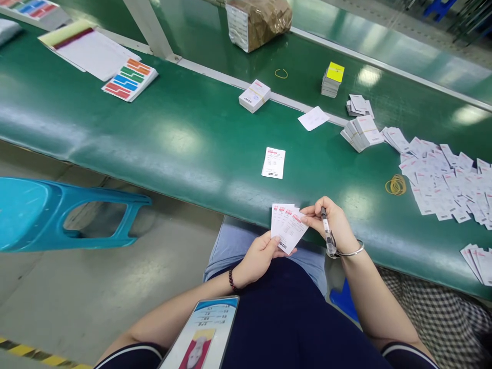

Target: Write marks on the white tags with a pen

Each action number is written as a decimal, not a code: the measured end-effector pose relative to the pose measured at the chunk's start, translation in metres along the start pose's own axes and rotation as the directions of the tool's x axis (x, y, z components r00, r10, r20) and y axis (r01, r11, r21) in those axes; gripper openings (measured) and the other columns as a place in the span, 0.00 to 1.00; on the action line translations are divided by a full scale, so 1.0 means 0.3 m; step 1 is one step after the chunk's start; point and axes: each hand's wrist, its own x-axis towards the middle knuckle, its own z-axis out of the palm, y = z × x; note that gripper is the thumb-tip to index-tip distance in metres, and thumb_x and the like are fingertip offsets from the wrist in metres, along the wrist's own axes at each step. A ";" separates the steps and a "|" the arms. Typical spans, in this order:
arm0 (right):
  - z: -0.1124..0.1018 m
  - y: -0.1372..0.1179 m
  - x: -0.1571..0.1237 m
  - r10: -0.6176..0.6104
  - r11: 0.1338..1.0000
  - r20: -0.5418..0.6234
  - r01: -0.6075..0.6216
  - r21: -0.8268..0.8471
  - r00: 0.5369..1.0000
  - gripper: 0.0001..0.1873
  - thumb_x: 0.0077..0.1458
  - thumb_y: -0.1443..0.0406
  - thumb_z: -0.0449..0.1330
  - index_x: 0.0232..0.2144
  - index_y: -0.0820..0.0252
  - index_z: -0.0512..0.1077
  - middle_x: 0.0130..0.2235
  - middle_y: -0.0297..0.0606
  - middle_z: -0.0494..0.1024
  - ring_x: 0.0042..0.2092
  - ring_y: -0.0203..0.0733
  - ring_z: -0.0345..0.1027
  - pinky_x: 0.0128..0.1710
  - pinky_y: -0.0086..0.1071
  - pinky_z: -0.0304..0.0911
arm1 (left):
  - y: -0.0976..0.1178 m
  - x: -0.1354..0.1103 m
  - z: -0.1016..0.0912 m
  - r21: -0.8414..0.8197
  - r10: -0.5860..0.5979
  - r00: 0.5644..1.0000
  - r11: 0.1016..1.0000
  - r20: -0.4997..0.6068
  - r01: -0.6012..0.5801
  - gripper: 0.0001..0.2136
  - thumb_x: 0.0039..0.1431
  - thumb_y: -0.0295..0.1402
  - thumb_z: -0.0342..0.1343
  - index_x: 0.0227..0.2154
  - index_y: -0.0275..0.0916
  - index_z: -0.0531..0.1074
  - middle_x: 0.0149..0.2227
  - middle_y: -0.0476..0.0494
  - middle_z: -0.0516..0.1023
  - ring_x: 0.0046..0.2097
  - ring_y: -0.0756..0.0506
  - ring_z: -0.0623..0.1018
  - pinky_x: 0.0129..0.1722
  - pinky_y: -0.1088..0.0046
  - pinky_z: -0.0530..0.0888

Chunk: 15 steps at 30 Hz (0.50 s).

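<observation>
Left hand (259, 259): mostly closed, thumb across the lower face, gripping a fan of white printed cards (287, 228) held just short of the green bench (200, 133) at 12 o'clock. The fan leaves each card's red heading showing. Right hand (330, 223): partly closed, holding a clear-barrelled pen (328, 230) against the palm, leaving the fingertips (305, 215) free to touch the fan's upper edge. Dark beaded bracelet (230, 281) on left wrist; silver bangle (351, 251) on right.

On the bench, 1 single card (273, 163) lies alone at 12 o'clock, and a banded card stack (254, 96) sits farther out, its band keeping the cards squared. A second banded stack (361, 133) lies at 1 o'clock, beside a loose card spread (446, 179) at 2 o'clock, laid flat with most faces showing. A rubber-band bundle (395, 185) sits at 2 o'clock, within easy reach of the stacks. A yellow-topped stack (331, 79) stands at 1 o'clock. Colour-striped sheets (129, 79) lie at 10 o'clock.

Card text: red headings and small print too fine to read; each card's foot has a dark code-like mark.
</observation>
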 end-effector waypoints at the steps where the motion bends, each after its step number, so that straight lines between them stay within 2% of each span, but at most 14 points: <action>1: -0.001 -0.004 0.001 0.008 1.000 -0.005 -0.008 -0.014 1.000 0.23 0.48 0.62 0.63 0.31 0.63 0.49 0.39 0.42 0.73 0.37 0.36 0.69 0.36 0.32 0.66 | 0.000 -0.001 0.000 0.000 -0.002 1.000 1.000 0.000 0.002 0.25 0.60 0.40 0.49 0.53 0.24 0.58 0.54 0.25 0.61 0.46 0.39 0.73 0.48 0.60 0.71; 5: 0.002 -0.032 0.022 0.020 0.998 0.006 -0.020 -0.067 1.000 0.22 0.48 0.62 0.63 0.31 0.64 0.51 0.39 0.43 0.73 0.36 0.36 0.69 0.32 0.29 0.66 | -0.005 -0.003 -0.001 0.015 -0.012 1.000 1.000 0.023 0.011 0.24 0.60 0.41 0.49 0.52 0.25 0.60 0.54 0.27 0.62 0.46 0.40 0.73 0.49 0.60 0.71; 10: 0.016 -0.057 0.063 -0.013 0.996 0.041 0.016 -0.084 0.999 0.23 0.47 0.63 0.63 0.30 0.63 0.50 0.32 0.40 0.73 0.28 0.32 0.64 0.23 0.25 0.60 | -0.016 -0.004 0.000 0.026 -0.043 0.999 0.999 0.034 0.042 0.23 0.59 0.42 0.50 0.49 0.25 0.61 0.53 0.27 0.63 0.46 0.40 0.73 0.48 0.60 0.71; 15: 0.025 -0.051 0.077 -0.008 1.000 0.058 0.009 -0.024 0.998 0.23 0.47 0.63 0.63 0.30 0.63 0.49 0.32 0.39 0.72 0.28 0.31 0.63 0.25 0.25 0.59 | -0.012 -0.002 -0.005 -0.007 -0.067 0.997 0.998 0.025 0.067 0.25 0.58 0.42 0.52 0.51 0.24 0.60 0.53 0.27 0.63 0.46 0.39 0.73 0.49 0.59 0.71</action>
